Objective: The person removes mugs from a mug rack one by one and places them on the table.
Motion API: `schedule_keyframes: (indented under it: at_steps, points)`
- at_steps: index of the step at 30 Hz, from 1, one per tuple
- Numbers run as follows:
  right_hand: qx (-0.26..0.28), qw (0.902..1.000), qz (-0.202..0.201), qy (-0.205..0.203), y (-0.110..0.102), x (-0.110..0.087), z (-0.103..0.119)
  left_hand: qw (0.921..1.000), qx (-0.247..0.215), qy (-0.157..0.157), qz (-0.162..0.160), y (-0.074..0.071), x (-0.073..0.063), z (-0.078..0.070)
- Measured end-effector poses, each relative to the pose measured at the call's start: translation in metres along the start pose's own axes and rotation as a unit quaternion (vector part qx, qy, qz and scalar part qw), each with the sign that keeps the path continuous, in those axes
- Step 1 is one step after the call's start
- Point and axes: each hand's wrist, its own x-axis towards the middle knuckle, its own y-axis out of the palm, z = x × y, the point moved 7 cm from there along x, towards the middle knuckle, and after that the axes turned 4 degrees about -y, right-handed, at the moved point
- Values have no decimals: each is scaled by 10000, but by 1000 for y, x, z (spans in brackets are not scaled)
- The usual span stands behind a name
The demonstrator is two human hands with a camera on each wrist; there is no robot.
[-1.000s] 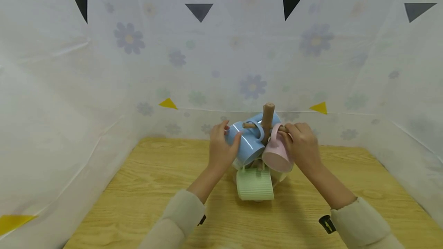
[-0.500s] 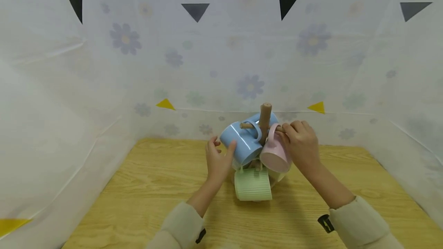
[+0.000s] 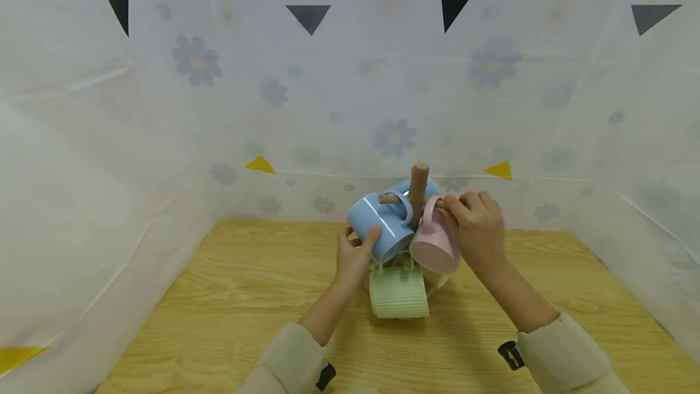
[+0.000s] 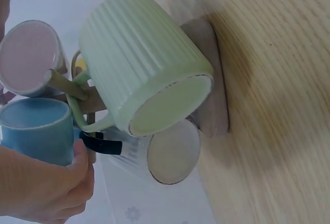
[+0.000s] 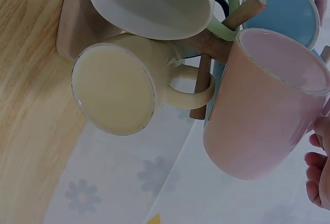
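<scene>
A wooden mug tree (image 3: 418,190) stands on the table, its pegs hung with mugs. My left hand (image 3: 353,258) holds the tilted blue mug (image 3: 380,224) low on its side, thumb in front and fingers partly hidden behind. In the left wrist view, the thumb of that hand (image 4: 46,182) lies against the blue mug (image 4: 38,141). On the other side, my right hand (image 3: 477,224) grips a peg of the tree beside the handle of the pink mug (image 3: 434,248). The right wrist view has only its bent fingers at the edge, near the pink mug (image 5: 263,115).
Lower on the tree hang a ribbed green mug (image 3: 399,293) and a cream mug (image 5: 116,87). A whitish mug (image 4: 170,152) hangs behind the green one. Another blue mug (image 3: 432,187) is behind the post. The wooden table (image 3: 246,297) meets a flower-patterned sheet (image 3: 339,78).
My left hand loosened from the blue mug and drew back left, then came back to it lower down. The right hand has stayed at the peg. The view has shifted slightly.
</scene>
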Motion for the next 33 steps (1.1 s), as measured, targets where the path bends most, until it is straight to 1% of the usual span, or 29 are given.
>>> schedule_keyframes:
  at_steps: [5,9,13,18,24,27,31,33]
  points:
    - [-84,9999,84,-2,1,-1,1,9990,-274,-305,181,5,-2,0]
    - [-47,9999,122,28,1,-1,1,9968,-498,-580,244,9,-2,1]
    - [-22,9999,115,41,1,-1,0,9953,-641,-667,274,14,-2,0]
    - [-66,9999,119,82,1,-1,-1,9949,-618,-723,343,17,-2,0]
    - [-62,9999,-20,153,-1,-1,-2,9945,-674,-754,276,17,-1,1]
    - [-11,9998,-110,152,-1,0,-2,9948,-627,-761,246,16,1,0]
    - [-18,9999,-61,124,1,1,-1,9948,-610,-786,208,14,2,-1]
    - [-28,9999,-32,120,2,0,-1,9943,-682,-798,186,13,3,0]
